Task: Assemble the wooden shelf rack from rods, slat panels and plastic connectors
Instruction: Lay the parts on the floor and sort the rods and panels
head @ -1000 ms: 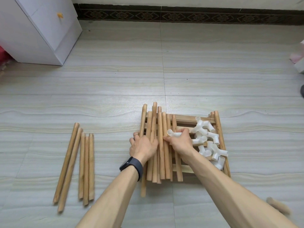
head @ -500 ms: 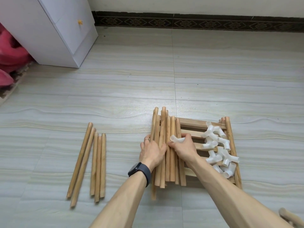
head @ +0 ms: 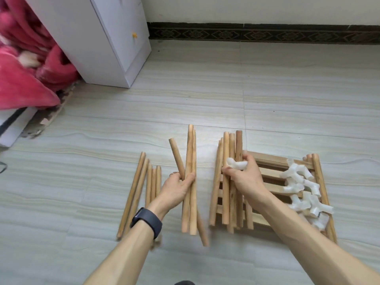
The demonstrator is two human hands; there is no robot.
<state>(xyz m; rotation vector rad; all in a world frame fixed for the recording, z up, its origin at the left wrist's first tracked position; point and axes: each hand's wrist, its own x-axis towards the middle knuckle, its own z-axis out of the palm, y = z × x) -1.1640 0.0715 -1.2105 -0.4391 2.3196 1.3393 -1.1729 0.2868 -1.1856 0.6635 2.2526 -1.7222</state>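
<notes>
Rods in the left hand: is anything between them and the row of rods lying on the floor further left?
Nothing visible blocks the way. Only bare floor and the left hand itself lie between the held rods and the floor row.

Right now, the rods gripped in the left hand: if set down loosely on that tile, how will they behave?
Probably stiff: the rods the left hand grips look straight though held only mid-length. Likely to roll or scatter: they are round, the floor tile looks smooth, and one splays from the bundle. Probably light: one hand holds several.
</notes>
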